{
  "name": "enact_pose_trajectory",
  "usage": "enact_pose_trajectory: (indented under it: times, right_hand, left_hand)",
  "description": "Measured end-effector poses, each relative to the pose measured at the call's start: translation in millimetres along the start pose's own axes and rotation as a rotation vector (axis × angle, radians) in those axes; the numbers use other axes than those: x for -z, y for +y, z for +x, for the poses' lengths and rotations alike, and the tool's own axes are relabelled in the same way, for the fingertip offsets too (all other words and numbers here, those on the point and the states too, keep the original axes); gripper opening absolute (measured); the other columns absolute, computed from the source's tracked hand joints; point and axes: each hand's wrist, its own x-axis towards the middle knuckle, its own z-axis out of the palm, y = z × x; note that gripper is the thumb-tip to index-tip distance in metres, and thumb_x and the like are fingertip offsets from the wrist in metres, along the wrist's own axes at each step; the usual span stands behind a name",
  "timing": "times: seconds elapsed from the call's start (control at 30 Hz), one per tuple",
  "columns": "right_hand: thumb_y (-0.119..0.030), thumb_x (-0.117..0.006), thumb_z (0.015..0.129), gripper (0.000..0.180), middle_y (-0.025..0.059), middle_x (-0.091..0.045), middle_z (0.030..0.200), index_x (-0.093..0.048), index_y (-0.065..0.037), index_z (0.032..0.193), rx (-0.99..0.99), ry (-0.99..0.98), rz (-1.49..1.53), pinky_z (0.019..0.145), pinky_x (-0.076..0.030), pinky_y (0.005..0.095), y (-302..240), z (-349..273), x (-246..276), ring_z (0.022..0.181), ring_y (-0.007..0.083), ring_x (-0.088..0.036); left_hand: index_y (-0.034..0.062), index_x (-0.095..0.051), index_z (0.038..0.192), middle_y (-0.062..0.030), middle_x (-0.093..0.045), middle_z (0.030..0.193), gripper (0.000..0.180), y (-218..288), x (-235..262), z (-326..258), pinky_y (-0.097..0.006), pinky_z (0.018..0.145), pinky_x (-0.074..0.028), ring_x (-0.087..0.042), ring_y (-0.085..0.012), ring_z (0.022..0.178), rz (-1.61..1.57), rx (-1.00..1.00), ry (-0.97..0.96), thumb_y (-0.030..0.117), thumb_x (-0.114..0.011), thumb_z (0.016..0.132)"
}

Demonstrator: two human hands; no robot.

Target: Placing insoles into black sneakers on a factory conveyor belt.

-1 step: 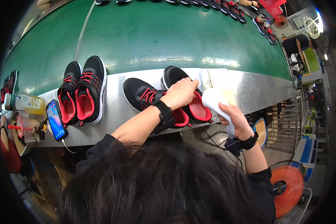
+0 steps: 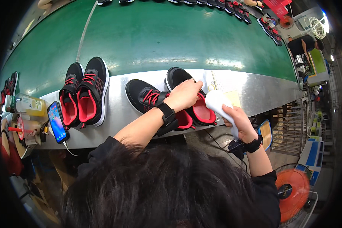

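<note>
**Hands on a black-and-red shoe at the metal ledge**

The right-hand shoe (image 2: 190, 97) of a black pair with red lining and red laces lies on the steel ledge (image 2: 254, 93), toe pointing away toward the green belt (image 2: 171, 38), heel near the ledge's front edge. Its partner, the left-hand shoe (image 2: 148, 98), lies touching it, angled slightly leftward. The left hand (image 2: 184, 95) rests over the tongue and opening of the right-hand shoe, fingers curled down onto it; whether they pinch anything cannot be told. The right hand (image 2: 237, 121) is clenched around a white insole (image 2: 218, 102), whose rounded end sits just at the shoe's red opening.

The left hand and its black wrist strap (image 2: 167, 117) cover the laces and much of both collars; the heel of the left-hand shoe is partly behind the forearm. The lower end of the insole is hidden inside the right fist. The person's dark hair (image 2: 159, 186) blocks the lower middle of the view.

A second pair (image 2: 83, 93) of the same kind stands well apart to the left, with a phone (image 2: 57, 121) at the ledge's front edge and a bottle (image 2: 26, 104) beyond. Bare steel lies between the two pairs and to the right of the hands; the belt behind is open across its middle, with a row of shoes (image 2: 216, 4) at its far edge.
</note>
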Motion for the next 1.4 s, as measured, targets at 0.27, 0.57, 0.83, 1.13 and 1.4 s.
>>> enact_pose_trajectory:
  times: [0.27,0.57,0.83,1.13,1.4]
  right_hand:
    - [-0.020,-0.060,0.085,0.019,0.0116,-0.055,0.076,-0.067,-0.004,0.091,0.892,0.182,-1.391,0.058,-0.047,0.0434,11.8,1.7,-43.3,0.067,0.0296,-0.061]
    - [-0.024,-0.059,0.087,0.024,0.0187,-0.057,0.078,-0.067,-0.002,0.087,0.708,0.096,-1.399,0.063,-0.047,0.0466,20.5,18.7,-35.4,0.070,0.0359,-0.061]
    - [-0.031,-0.056,0.094,0.034,-0.0018,-0.062,0.079,-0.067,0.002,0.091,0.316,0.158,-0.314,0.059,-0.039,0.0251,-32.8,-37.8,-8.8,0.069,0.0049,-0.052]
    - [-0.023,-0.053,0.094,0.028,0.0155,-0.066,0.085,-0.064,0.002,0.089,0.563,0.289,-0.734,0.061,-0.045,0.0338,18.5,-1.4,-14.5,0.073,0.0218,-0.063]
    - [-0.019,-0.064,0.080,0.016,0.0076,-0.052,0.079,-0.067,-0.005,0.087,0.960,0.301,-1.430,0.063,-0.045,0.0396,35.0,13.5,-53.5,0.078,0.0249,-0.058]
  left_hand:
    - [0.0035,-0.054,0.095,-0.0184,-0.057,0.092,0.019,-2.3,1.8,-0.4,-0.044,0.078,-0.047,-0.058,-0.0375,0.091,-0.031,0.016,-0.040,0.006,-0.064,0.079]
    - [0.0028,-0.056,0.097,-0.0199,-0.057,0.092,0.019,8.2,2.7,1.2,-0.046,0.080,-0.049,-0.058,-0.0379,0.095,0.074,0.031,-0.028,0.008,-0.063,0.080]
    - [0.0049,-0.054,0.108,-0.0185,-0.057,0.105,0.029,12.4,2.6,-8.2,-0.044,0.085,-0.049,-0.056,-0.0356,0.105,0.097,-0.011,-0.067,0.010,-0.065,0.082]
    - [0.0041,-0.053,0.090,-0.0173,-0.057,0.088,0.021,3.4,-3.0,0.3,-0.045,0.077,-0.047,-0.058,-0.0369,0.088,-0.036,-0.005,-0.042,0.013,-0.069,0.079]
    - [0.0026,-0.055,0.096,-0.0196,-0.058,0.091,0.015,6.1,-0.6,-3.7,-0.045,0.078,-0.048,-0.059,-0.0383,0.092,-0.025,-0.005,-0.037,0.004,-0.055,0.082]
